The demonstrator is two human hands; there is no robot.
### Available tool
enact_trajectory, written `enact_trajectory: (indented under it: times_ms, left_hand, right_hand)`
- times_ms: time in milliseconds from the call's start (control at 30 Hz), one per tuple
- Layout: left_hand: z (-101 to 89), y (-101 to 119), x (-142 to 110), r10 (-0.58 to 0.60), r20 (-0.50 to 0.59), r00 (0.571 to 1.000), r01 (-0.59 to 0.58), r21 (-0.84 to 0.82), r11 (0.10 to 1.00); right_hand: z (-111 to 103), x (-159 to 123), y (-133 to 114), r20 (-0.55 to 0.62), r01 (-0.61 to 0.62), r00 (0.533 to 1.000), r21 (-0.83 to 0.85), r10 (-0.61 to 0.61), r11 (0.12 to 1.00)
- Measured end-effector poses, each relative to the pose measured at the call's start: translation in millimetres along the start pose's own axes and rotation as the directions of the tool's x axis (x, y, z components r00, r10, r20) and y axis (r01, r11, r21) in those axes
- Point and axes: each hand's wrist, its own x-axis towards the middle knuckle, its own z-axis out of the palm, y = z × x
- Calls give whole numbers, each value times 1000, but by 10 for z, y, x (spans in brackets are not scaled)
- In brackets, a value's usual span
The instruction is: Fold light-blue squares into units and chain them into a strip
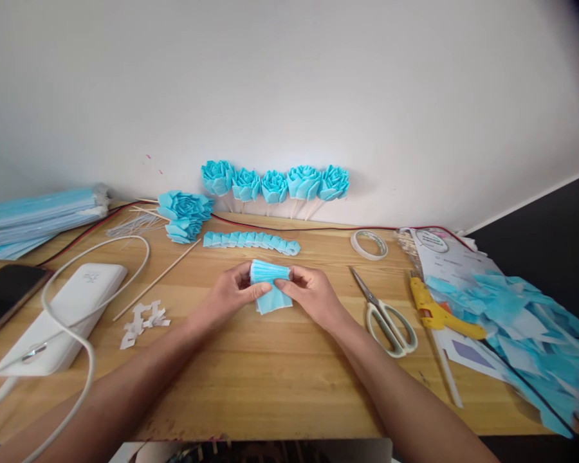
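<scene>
Between my hands is a small stack of blue fabric pieces (pixel 274 299), fanned at its upper edge. My left hand (pixel 236 286) pinches its left side, thumb across the front. On the right side my right hand (pixel 309 289) grips the same stack, its thumb also on the front face; the fingers behind are hidden. Just beyond the hands lies a row of folded blue petals (pixel 251 241). Several blue fabric flowers (pixel 275 186) on sticks lean against the wall, and more blue flowers (pixel 186 209) lie to their left.
At right are scissors (pixel 386 315), a tape roll (pixel 369 245), a yellow glue gun (pixel 439 312) and a heap of blue scraps (pixel 525 334). At left lie a white power bank (pixel 72 321) with cable, a phone (pixel 9 299), a thin stick (pixel 157 280) and white paper bits (pixel 145 319).
</scene>
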Motion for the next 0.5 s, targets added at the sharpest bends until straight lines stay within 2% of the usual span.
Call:
enact_trajectory:
  times_ms: [133,300,500]
  left_hand:
    - [10,-72,-2,-47,-4,999,46,-26,999]
    - [27,-57,-38,-51,-15,999,50,-13,999]
    - [79,5,-80,-62,36,997,59,83,995]
  right_hand:
    - [21,-2,-10,5,7,1000,-15,-7,1000]
    - [23,-11,-42,34,7,999,56,-9,998]
    - [18,-29,-70,-56,31,998,-42,-33,999]
